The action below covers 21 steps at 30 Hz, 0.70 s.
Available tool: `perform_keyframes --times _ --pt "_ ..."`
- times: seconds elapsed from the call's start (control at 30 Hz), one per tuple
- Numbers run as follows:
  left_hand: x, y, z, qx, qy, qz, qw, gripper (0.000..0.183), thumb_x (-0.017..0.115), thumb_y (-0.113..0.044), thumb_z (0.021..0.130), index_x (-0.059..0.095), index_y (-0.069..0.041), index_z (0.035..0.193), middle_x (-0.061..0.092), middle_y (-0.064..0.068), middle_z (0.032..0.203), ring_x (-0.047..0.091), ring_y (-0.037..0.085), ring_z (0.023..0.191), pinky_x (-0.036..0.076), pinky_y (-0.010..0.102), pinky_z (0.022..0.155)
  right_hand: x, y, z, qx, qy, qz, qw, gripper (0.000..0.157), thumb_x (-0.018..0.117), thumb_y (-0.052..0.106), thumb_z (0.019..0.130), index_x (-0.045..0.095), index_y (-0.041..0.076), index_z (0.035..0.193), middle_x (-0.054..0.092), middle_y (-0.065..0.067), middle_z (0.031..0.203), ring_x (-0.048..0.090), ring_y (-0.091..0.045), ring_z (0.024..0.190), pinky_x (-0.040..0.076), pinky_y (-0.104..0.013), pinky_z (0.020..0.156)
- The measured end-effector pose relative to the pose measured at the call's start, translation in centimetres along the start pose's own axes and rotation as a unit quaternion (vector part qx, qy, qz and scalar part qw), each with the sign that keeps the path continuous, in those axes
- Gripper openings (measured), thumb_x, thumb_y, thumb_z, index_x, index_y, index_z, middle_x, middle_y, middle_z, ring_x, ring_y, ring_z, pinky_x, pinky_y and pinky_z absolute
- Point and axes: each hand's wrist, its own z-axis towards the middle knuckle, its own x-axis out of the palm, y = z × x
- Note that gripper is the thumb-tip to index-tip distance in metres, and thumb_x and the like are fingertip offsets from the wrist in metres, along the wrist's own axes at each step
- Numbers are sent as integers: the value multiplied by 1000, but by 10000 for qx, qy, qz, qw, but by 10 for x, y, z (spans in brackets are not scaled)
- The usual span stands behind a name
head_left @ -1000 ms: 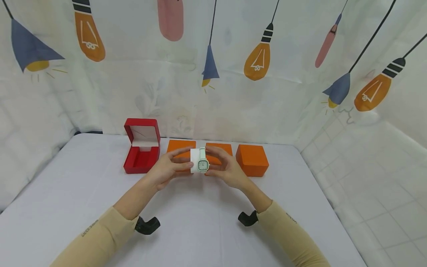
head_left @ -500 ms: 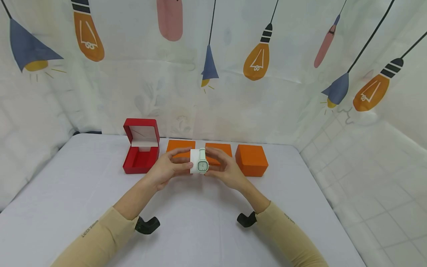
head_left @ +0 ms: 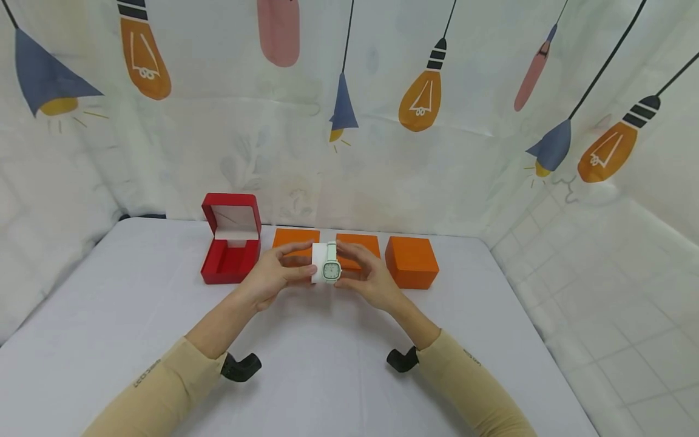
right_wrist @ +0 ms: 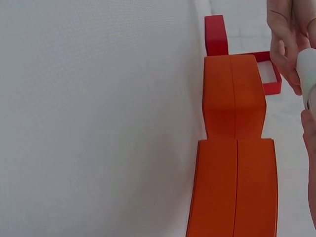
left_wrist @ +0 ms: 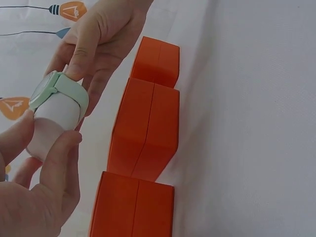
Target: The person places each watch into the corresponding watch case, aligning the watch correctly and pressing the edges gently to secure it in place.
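Note:
A pale mint-green wristwatch (head_left: 330,271) with a squarish face is wrapped around a white cylindrical watch cushion (head_left: 318,263). My left hand (head_left: 270,276) holds the cushion's left end between thumb and fingers. From the other side, my right hand (head_left: 378,280) pinches the watch at its strap. The left wrist view shows the strap (left_wrist: 73,90) around the cushion, with the right thumb against the watch. Both hands hold it up in front of the orange boxes. In the right wrist view the cushion (right_wrist: 307,66) is partly cut off by the frame edge.
An open red watch box (head_left: 232,267) with a white-lined lid stands left of the hands. Three orange boxes line the back of the white table (head_left: 327,364): left (head_left: 297,235), middle (head_left: 357,242) and right (head_left: 412,263). A patterned curtain (head_left: 218,152) hangs behind.

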Motion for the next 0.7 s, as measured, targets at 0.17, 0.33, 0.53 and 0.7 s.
perform_keyframes --times 0.17,0.33,0.53,0.7 --pt "0 0 1 -1 32 45 10000 66 75 -12 95 45 -11 155 51 21 140 54 37 125 53 49 98 1 0 1 -130 81 124 9998 76 76 -15 83 47 1 151 51 -10 146 50 -29 137 47 -55 102" --pt "0 0 1 -4 62 35 10000 66 75 -13 95 44 -11 154 51 21 140 54 37 125 53 48 98 2 1 2 -150 252 405 9987 76 73 -18 85 44 1 152 45 -13 150 49 -33 138 50 -51 101" --pt "3 2 2 -7 180 -79 9998 66 76 -15 95 43 -14 153 52 19 140 56 36 124 53 49 100 2 3 3 0 316 645 9974 74 71 -18 87 41 3 151 39 -13 155 47 -36 138 53 -44 98" --pt "4 5 3 -42 187 -160 9997 66 76 -15 95 43 -16 152 54 18 139 58 36 123 52 50 100 1 11 3 31 330 342 9989 74 70 -20 86 40 -1 150 39 -16 154 45 -37 139 52 -44 99"
